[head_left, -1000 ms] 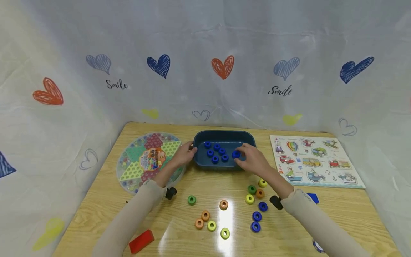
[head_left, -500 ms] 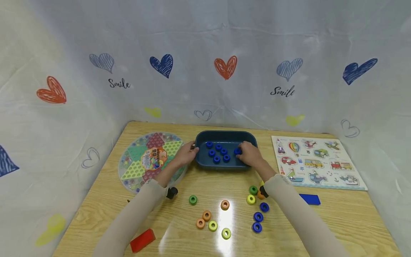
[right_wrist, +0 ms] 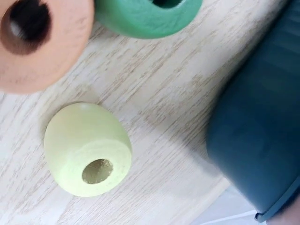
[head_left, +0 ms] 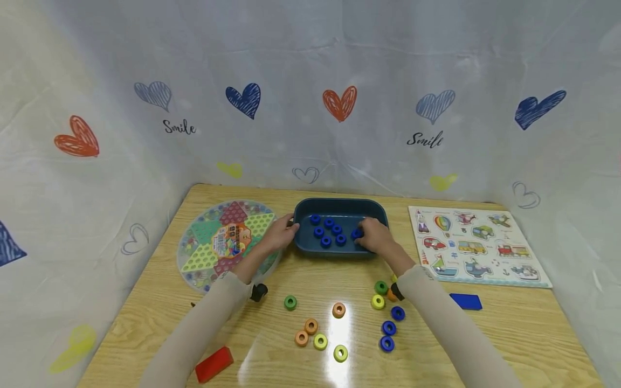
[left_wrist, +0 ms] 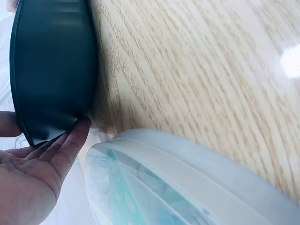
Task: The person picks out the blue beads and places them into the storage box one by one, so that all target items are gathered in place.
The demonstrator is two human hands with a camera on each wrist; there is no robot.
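A dark teal tray (head_left: 301,245) stands at the back of the table with several blue ring-shaped beads (head_left: 318,231) in it. At its left end my left hand (head_left: 280,233) grips the wall, and in the left wrist view the thumb is over the rim with the fingers along the outside. My right hand (head_left: 377,237) reaches inside the tray's right part and pinches another blue bead (head_left: 356,233), low near the tray floor; whether the bead touches it I cannot tell. The right wrist view shows the tray's outer wall (right_wrist: 253,122), while most of the hand is out of frame.
Loose beads lie in front: green (head_left: 290,302), orange (head_left: 338,310), yellow (head_left: 340,353) and blue (head_left: 386,344). A round Chinese checkers board (head_left: 200,258) is left, a picture puzzle board (head_left: 477,245) right. A red block (head_left: 214,365) and a blue block (head_left: 466,301) also lie there.
My right hand has lowered into the tray with the blue bead and then shifted slightly to the left. The left hand stays on the tray's left end.
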